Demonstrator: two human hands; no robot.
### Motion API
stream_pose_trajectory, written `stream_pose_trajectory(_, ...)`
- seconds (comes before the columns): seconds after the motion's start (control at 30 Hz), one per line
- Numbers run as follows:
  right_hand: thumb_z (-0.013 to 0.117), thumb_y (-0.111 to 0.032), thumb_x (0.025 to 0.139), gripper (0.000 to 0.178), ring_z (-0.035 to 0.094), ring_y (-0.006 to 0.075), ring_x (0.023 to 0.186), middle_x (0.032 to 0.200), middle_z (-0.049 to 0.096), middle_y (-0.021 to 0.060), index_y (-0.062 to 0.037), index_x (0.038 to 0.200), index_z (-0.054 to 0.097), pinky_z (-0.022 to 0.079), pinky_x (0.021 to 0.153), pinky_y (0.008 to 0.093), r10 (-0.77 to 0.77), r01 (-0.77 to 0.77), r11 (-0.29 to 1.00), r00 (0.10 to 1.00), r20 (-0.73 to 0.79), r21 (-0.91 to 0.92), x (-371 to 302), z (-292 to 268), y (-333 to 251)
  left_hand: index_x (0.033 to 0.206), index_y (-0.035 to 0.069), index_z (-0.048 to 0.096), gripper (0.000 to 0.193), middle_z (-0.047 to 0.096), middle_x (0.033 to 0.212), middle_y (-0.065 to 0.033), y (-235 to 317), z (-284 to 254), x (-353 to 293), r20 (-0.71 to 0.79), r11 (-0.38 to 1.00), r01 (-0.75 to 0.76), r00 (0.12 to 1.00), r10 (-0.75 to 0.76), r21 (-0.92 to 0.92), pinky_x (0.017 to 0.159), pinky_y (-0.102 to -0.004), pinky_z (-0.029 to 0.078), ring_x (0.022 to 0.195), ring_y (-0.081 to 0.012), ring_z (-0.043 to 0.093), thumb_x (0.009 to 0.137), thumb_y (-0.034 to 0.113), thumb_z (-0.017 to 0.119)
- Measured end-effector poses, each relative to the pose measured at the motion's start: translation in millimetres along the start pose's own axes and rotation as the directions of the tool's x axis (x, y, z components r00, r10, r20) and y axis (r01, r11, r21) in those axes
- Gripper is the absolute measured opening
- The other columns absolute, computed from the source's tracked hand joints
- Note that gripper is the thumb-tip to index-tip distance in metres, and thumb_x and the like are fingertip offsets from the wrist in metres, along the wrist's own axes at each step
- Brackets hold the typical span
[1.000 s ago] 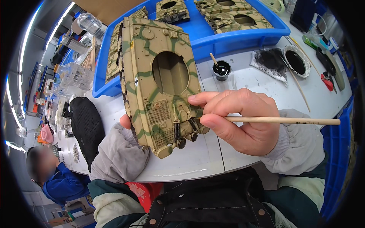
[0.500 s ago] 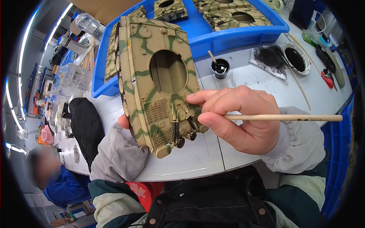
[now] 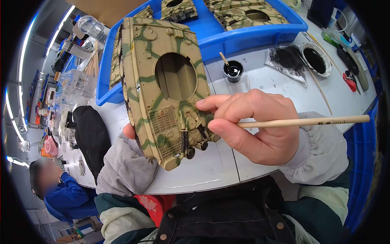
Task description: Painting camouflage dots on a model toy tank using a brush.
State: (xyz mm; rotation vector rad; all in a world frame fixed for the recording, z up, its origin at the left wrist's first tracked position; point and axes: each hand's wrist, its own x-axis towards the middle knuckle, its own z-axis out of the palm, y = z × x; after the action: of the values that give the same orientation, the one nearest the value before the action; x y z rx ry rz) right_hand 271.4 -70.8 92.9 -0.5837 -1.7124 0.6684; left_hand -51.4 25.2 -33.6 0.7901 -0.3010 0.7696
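Observation:
A model tank hull (image 3: 142, 101), tan with green camouflage bands and a round opening in its top, is held up in front of me. My left hand (image 3: 129, 131) grips it from beneath and the left side; only a fingertip shows, the rest is behind the hull. My right hand (image 3: 260, 126) pinches a wooden-handled paintbrush (image 3: 308, 122), its handle pointing right. The brush's tip is hidden behind the fingers, close to the hull's rear deck. My right index fingertip rests at or very near the deck's edge.
Behind the hull stands a blue tray (image 3: 243, 40) with several similar hulls (image 3: 256, 16). A small cup of black paint (image 3: 233, 71) sits right of it, near a black-stained sheet (image 3: 286, 63) and a black-filled dish (image 3: 316, 61). A black mesh item (image 3: 91, 138) lies left; a person in blue (image 3: 69, 199) sits beyond.
The hull and my right hand have shifted slightly left in the picture, along with the table's things. The brush handle tilts up a little more. The person at left has raised an arm.

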Motion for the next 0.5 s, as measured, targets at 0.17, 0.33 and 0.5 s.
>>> stream_pose_trajectory(0.17,0.061,0.005,0.083,0.009,0.064,0.0179,0.063,0.069,0.064,0.0104,0.0007,0.084,0.053,0.054,0.084,0.0469,-0.016,0.017,0.999,1.0,0.012,-0.047,-2,-1,3,0.126,-0.006,0.049,0.076,0.057,0.117,-0.0273,-7,12,10,-0.056,0.999,-0.005,0.998,0.008,0.044,0.09,-0.0462,0.049,0.106,-0.0278,0.059,0.084,0.055,0.06)
stream_pose_trajectory(0.33,0.061,0.006,0.083,0.009,0.064,0.0176,0.062,0.067,0.064,0.0099,0.0003,0.082,0.054,0.054,0.084,0.0472,-0.001,0.002,0.999,1.0,0.024,-0.039,-1,-1,-1,0.126,-0.006,0.05,0.074,0.058,0.116,-0.0268,-8,15,14,-0.087,0.994,-0.018,0.996,0.027,0.105,0.089,-0.0458,0.05,0.104,-0.0265,0.06,0.084,0.055,0.059)
stream_pose_trajectory(0.5,0.061,0.006,0.083,0.009,0.064,0.0175,0.061,0.067,0.064,0.0099,0.0003,0.081,0.054,0.054,0.084,0.0472,0.017,-0.017,1.0,1.0,0.008,-0.02,-1,-1,0,0.126,-0.006,0.05,0.075,0.058,0.116,-0.0271,-1,8,2,-0.072,0.997,-0.007,0.997,0.012,0.073,0.089,-0.0456,0.05,0.104,-0.0275,0.06,0.084,0.055,0.06)
